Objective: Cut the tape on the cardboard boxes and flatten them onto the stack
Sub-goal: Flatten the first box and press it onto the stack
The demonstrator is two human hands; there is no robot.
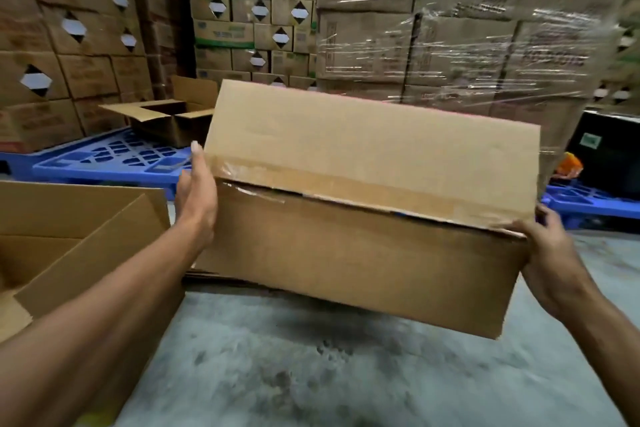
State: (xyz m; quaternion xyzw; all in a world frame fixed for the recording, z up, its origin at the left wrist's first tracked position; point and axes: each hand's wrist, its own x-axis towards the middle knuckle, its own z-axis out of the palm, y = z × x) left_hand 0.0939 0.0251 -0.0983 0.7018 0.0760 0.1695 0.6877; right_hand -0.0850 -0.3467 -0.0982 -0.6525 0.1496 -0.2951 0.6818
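Between the two hands, above the grey concrete floor [311, 374], one long brown cardboard box [363, 253] is held up with a flap raised and glossy tape [346, 180] along its seam; the left hand [197, 198] lies flat with straight fingers against its left end, while the right hand [550, 253] grips its right corner. Left of that box sit two open cardboard cartons [69, 236], behind it two blue plastic lattice pallets [114, 156], beyond them shrink-wrapped stacked cartons [467, 45].
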